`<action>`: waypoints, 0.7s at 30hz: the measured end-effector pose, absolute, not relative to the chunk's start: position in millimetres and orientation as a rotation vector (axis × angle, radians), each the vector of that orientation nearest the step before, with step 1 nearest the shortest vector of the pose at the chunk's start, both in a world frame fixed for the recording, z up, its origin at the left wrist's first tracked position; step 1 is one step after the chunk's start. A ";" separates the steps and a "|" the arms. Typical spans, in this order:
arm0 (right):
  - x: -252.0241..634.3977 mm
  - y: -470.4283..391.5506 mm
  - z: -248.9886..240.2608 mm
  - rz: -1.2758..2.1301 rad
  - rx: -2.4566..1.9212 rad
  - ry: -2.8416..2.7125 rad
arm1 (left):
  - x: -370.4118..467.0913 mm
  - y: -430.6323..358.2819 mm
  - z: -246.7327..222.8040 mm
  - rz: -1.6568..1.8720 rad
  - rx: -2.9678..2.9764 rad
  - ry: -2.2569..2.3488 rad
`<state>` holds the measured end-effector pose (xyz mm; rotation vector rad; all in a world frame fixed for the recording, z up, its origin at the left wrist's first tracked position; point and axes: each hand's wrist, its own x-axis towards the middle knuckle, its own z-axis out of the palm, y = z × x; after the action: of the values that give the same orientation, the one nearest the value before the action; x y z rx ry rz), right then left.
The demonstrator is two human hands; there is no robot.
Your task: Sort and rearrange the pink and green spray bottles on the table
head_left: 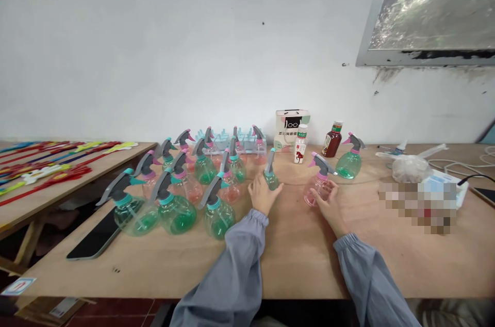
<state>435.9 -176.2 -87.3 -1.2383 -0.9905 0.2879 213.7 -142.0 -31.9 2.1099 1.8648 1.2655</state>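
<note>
My left hand (264, 195) is closed around the body of a small clear green spray bottle (271, 179) with a grey and teal trigger head; my palm hides part of it. My right hand (328, 204) grips a clear pink spray bottle (311, 196) from its right side. That one has a grey head with a pink nozzle and stands upright or nearly so on the table. Left of my hands, several green and pink spray bottles (219, 217) stand in rows. One more green spray bottle (348, 164) with a pink nozzle stands behind my right hand.
A phone (95, 236) lies at the table's left. Along the wall are a light-blue rack (253, 147), a paper bag (280, 133), a white-labelled bottle (299, 147) and a brown sauce bottle (332, 142). A plastic bag (410, 168) and cables sit right. Colourful sticks cover the side table (96, 167).
</note>
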 end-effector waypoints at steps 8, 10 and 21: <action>435.2 -176.9 -91.8 0.303 -1.230 -1.013 | 230.9 -75.9 -15.5 1.267 1.944 2.084; 435.2 -176.8 -93.5 0.281 -1.232 -1.029 | 231.5 -67.8 -16.9 1.285 1.908 2.077; 430.2 -185.5 -88.8 0.194 -1.264 -1.125 | 233.5 -79.9 -28.5 1.621 1.843 1.830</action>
<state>430.2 -185.5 -88.8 -1.2641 -1.1255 0.1937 233.5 -79.9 -28.5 1.8427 1.8297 1.6214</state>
